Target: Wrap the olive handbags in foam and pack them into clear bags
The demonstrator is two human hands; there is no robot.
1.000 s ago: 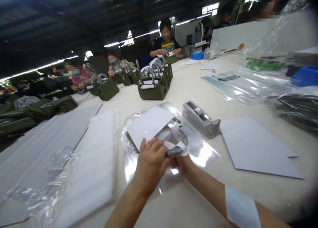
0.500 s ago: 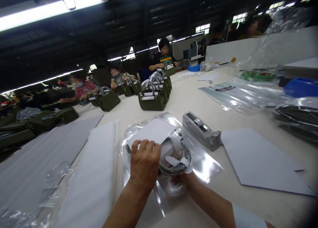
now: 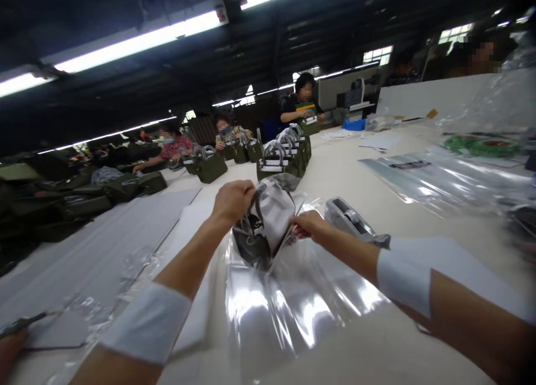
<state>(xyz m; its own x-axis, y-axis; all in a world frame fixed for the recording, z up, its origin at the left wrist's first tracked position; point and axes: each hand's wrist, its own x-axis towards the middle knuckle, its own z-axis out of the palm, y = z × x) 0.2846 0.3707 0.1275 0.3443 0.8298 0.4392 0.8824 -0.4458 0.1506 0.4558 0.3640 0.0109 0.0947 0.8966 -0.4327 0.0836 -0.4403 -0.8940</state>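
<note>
A dark green handbag [image 3: 251,248] stands tilted inside a clear plastic bag [image 3: 293,312], in the middle of the table before me. White paper or card [image 3: 274,214] covers its facing side, and its wrapped handles show partly. At the upper left of the bundle, my left hand [image 3: 234,199] is closed, its fingers curled over the plastic bag's edge. My right hand [image 3: 310,225] pinches the plastic at the right side of the handbag. The plastic's loose part spreads toward me, shiny and creased. A grey tape dispenser [image 3: 352,220] sits just beyond my right forearm.
Several green handbags [image 3: 288,156] stand in a row farther back, with people [image 3: 304,103] behind them. White sheets [image 3: 125,234] lie at left, white card [image 3: 452,267] at right. Flat plastic bags [image 3: 419,175] and green tape rolls [image 3: 481,145] lie back right. Another person's hand [image 3: 10,348] appears lower left.
The handbag has gone from lying under a white card to standing tilted in the plastic. My left hand moved up to its far edge; my right hand came out from beneath to its right side.
</note>
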